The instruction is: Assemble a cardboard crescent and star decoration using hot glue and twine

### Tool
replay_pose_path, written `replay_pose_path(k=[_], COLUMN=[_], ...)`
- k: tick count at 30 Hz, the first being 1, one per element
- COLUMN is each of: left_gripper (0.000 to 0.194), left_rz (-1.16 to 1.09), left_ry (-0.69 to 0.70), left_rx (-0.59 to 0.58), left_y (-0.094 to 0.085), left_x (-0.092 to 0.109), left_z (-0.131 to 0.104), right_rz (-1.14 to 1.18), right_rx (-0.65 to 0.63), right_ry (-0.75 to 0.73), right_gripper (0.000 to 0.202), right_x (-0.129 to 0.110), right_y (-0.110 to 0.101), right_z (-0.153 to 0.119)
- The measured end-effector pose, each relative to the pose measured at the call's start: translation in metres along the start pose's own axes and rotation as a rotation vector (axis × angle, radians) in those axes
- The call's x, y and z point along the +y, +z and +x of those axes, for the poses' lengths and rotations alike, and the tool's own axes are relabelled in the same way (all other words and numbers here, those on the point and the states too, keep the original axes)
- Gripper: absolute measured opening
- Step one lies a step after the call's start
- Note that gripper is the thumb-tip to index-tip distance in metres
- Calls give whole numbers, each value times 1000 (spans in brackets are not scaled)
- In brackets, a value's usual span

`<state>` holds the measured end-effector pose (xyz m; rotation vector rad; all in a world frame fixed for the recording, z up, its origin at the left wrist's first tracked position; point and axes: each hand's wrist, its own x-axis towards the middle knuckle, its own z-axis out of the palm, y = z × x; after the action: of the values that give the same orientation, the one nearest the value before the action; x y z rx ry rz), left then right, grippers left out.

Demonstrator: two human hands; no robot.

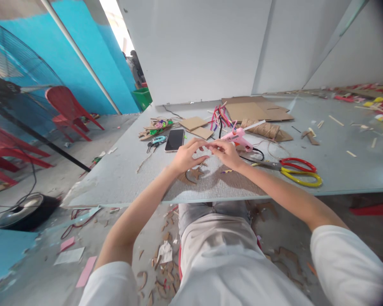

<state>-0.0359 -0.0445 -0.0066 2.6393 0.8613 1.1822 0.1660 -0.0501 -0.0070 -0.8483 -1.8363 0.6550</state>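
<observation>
Grey counter (121,178) fills the middle of the frame, white panels behind it, blue wall and red plastic chairs (70,111) at upper left, cardboard offcuts littering the floor at the bottom. Both hands meet at centre frame just above the counter: left hand (185,156) and right hand (227,154) with fingertips drawn together, apparently pinching some small piece between them; too small to tell what it is. Directly under the hands lie cardboard cutouts (191,175), a crescent and a star shape, flat on the counter. Pink glue gun (238,138) sits just beyond the right hand, cord trailing right. Red and yellow scissors (295,171) lie right of centre, untouched. Black phone (175,140) is just beyond the left hand. Cardboard sheets (258,109) and a bundle of pipe cleaners (219,117) sit further back. Judging progress: shapes already cut, small-part assembly seems underway, nothing looks finished yet.
</observation>
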Motion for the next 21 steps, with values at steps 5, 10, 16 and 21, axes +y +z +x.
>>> replay_pose_path(k=[5,10,16,21], left_gripper=[42,40,38,48], left_rz=[-20,76,-266,-771], left_ry=[-9,-18,-216,-609], left_rx=[-65,-79,-33,153], left_y=[-1,-7,-2,2], left_x=[-3,-4,-2,-10], left_z=[-1,0,5,10], right_rz=[87,122,50,-88], right_rx=[-55,-47,-65,-62], right_ry=[45,105,67,13], right_gripper=[25,33,34,30], right_x=[0,2,11,20], right_y=[-2,-3,-5,-8], right_z=[-1,1,4,6])
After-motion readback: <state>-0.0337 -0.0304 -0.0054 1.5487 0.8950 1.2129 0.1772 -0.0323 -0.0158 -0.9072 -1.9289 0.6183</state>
